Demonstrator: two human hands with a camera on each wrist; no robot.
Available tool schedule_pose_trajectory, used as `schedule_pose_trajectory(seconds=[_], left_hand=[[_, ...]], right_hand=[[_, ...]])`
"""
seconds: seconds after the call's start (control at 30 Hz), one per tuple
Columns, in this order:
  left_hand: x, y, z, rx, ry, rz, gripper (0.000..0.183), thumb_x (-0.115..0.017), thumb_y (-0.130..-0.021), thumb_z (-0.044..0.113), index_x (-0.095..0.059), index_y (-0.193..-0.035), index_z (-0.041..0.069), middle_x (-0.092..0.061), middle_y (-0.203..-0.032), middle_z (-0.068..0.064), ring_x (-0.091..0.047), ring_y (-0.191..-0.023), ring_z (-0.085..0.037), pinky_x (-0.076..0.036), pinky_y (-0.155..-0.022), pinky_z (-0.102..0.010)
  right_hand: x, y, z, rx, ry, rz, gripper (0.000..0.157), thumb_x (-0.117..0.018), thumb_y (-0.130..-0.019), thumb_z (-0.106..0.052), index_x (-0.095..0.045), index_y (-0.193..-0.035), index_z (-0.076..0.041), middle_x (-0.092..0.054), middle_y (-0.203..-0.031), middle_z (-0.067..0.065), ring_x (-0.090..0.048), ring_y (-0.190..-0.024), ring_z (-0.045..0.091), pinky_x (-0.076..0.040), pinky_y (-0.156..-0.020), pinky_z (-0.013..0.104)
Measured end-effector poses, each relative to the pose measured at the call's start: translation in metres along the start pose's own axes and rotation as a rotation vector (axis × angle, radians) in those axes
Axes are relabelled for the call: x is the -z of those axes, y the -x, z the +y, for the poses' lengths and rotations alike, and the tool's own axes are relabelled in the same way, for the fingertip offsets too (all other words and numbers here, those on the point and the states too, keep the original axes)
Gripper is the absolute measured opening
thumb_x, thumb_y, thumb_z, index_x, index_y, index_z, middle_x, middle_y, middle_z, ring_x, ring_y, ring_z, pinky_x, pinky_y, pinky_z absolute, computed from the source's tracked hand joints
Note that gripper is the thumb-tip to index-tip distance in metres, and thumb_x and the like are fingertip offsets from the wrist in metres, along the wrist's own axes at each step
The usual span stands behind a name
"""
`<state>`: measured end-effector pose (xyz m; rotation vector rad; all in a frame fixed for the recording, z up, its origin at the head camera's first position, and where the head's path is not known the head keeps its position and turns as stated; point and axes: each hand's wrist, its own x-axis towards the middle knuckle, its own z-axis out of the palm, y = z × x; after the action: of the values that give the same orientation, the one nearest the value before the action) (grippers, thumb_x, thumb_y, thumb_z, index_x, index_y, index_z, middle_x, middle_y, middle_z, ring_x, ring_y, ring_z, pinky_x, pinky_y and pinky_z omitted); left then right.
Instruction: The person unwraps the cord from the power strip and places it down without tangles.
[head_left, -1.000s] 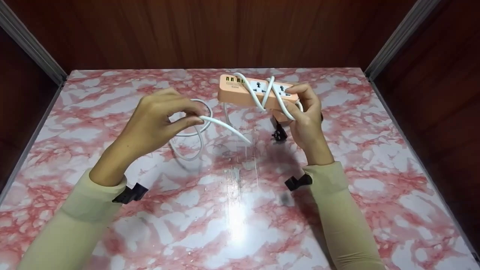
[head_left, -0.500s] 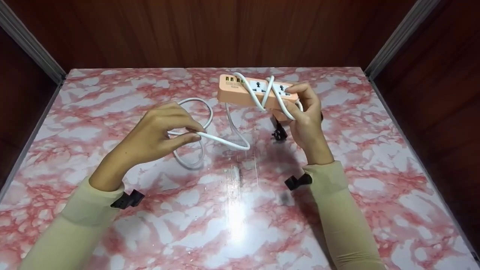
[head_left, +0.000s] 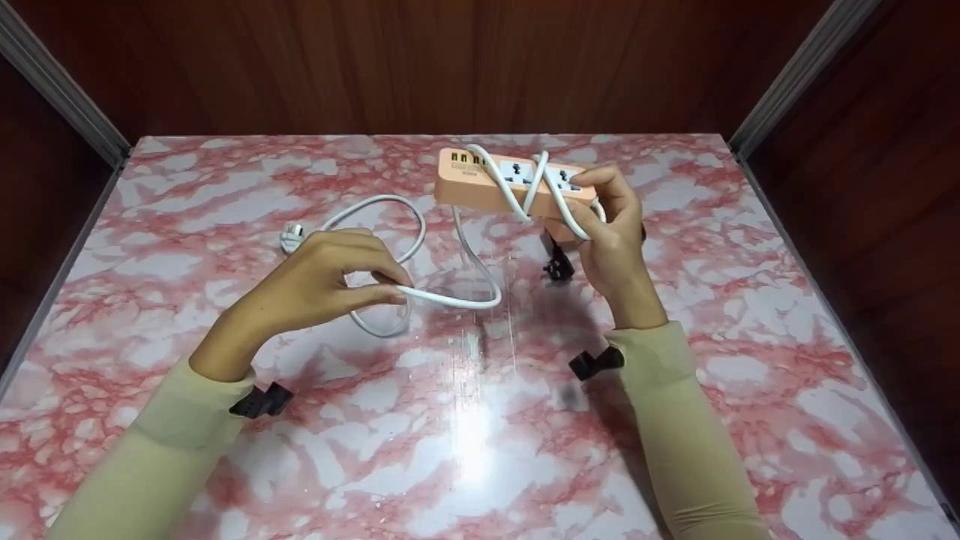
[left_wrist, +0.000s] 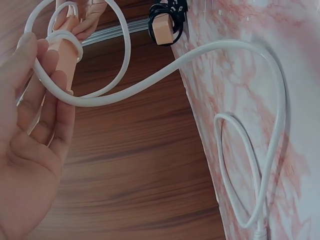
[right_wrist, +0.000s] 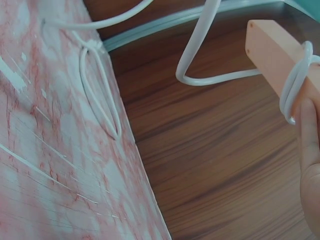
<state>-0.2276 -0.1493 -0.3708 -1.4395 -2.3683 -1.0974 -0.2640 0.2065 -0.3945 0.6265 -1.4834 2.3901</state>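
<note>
My right hand [head_left: 611, 232] holds a peach power strip [head_left: 472, 191] raised above the table, thumb and fingers at its right end. White cord [head_left: 504, 191] crosses over the strip's sockets in slanted turns. To the left, my left hand [head_left: 330, 277] pinches the free length of that cord between thumb and fingertips. From the pinch the cord bends in a loop up to the strip's underside. The rest lies in a loop on the table, ending in a white plug [head_left: 292, 238] behind the left hand. In the right wrist view, cord turns [right_wrist: 296, 85] wrap the strip's back.
Beyond the right hand, partly hidden by the strip, sits a small peach block [left_wrist: 163, 29] wound with black cord, with a black plug [head_left: 559, 267]. The pink-and-white marbled table [head_left: 375, 457] is bounded by dark wood panels [head_left: 420, 67] at the back and sides.
My left hand has come down and slightly toward me with the pinched cord, and the cord's bend hangs lower. The white plug has come into view. The right hand and strip stay put.
</note>
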Motion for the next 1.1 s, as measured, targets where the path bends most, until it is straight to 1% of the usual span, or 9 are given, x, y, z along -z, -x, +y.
schedule_pose_trajectory(seconds=[0.07,0.23,0.4,0.57,0.73,0.93,1.03,1.1], left_hand=[[0.0,0.0,-0.001,-0.001,0.001,0.001,0.016,-0.087,-0.088,0.014,-0.084,-0.103,0.017,-0.076,-0.093,0.008,-0.065,-0.084,-0.007,-0.048,-0.075,-0.022],[-0.004,0.001,-0.007,-0.002,-0.023,-0.001,0.018,-0.084,-0.092,0.014,-0.084,-0.11,0.018,-0.076,-0.096,0.008,-0.063,-0.084,-0.008,-0.047,-0.075,-0.025],[-0.007,0.002,-0.013,0.03,-0.046,0.004,0.015,-0.083,-0.093,0.016,-0.085,-0.108,0.019,-0.075,-0.095,0.008,-0.064,-0.086,-0.01,-0.048,-0.077,-0.028],[-0.011,0.0,-0.021,0.096,-0.081,0.009,0.011,-0.083,-0.094,0.02,-0.085,-0.105,0.018,-0.077,-0.096,0.005,-0.068,-0.089,-0.012,-0.051,-0.079,-0.032],[-0.013,-0.002,-0.029,0.17,-0.126,0.012,0.009,-0.082,-0.095,0.023,-0.084,-0.103,0.018,-0.077,-0.096,0.005,-0.066,-0.087,-0.013,-0.051,-0.075,-0.037],[-0.015,-0.004,-0.039,0.241,-0.135,0.046,0.007,-0.081,-0.096,0.022,-0.083,-0.099,0.016,-0.077,-0.096,0.003,-0.066,-0.085,-0.013,-0.052,-0.075,-0.039],[-0.015,-0.005,-0.043,0.275,-0.147,0.073,0.006,-0.082,-0.096,0.021,-0.082,-0.099,0.016,-0.077,-0.094,0.003,-0.068,-0.087,-0.014,-0.052,-0.077,-0.039],[-0.015,-0.006,-0.046,0.292,-0.158,0.094,0.006,-0.082,-0.095,0.02,-0.082,-0.098,0.015,-0.076,-0.093,0.002,-0.069,-0.088,-0.014,-0.053,-0.079,-0.039]], right_hand=[[0.0,0.0,0.0,-0.003,-0.009,-0.004,0.022,-0.06,-0.089,0.01,-0.066,-0.104,-0.005,-0.058,-0.117,0.016,-0.065,-0.099,0.027,-0.064,-0.071,0.03],[0.0,0.0,0.0,-0.004,-0.017,-0.006,0.021,-0.062,-0.09,0.01,-0.066,-0.104,-0.005,-0.059,-0.117,0.015,-0.065,-0.099,0.026,-0.064,-0.07,0.031],[0.001,0.0,0.0,0.003,-0.015,-0.019,0.021,-0.061,-0.091,0.011,-0.066,-0.105,-0.004,-0.059,-0.12,0.016,-0.064,-0.101,0.028,-0.065,-0.072,0.032],[0.001,0.001,-0.001,0.004,-0.023,-0.03,0.02,-0.061,-0.091,0.011,-0.065,-0.105,-0.003,-0.059,-0.122,0.017,-0.064,-0.102,0.029,-0.065,-0.074,0.034],[0.002,0.001,-0.001,0.008,-0.028,-0.027,0.02,-0.061,-0.091,0.012,-0.065,-0.105,-0.002,-0.058,-0.122,0.018,-0.063,-0.104,0.03,-0.065,-0.076,0.037],[0.002,0.001,-0.002,0.0,-0.056,-0.04,0.018,-0.061,-0.091,0.011,-0.063,-0.105,0.0,-0.057,-0.123,0.02,-0.063,-0.105,0.03,-0.065,-0.078,0.038],[0.002,0.001,-0.001,0.002,-0.081,-0.054,0.015,-0.066,-0.092,0.008,-0.062,-0.106,0.002,-0.057,-0.124,0.02,-0.063,-0.104,0.029,-0.065,-0.076,0.036],[0.002,0.0,-0.001,0.007,-0.093,-0.062,0.017,-0.071,-0.092,0.004,-0.061,-0.106,0.002,-0.057,-0.124,0.021,-0.063,-0.103,0.028,-0.065,-0.075,0.034]])
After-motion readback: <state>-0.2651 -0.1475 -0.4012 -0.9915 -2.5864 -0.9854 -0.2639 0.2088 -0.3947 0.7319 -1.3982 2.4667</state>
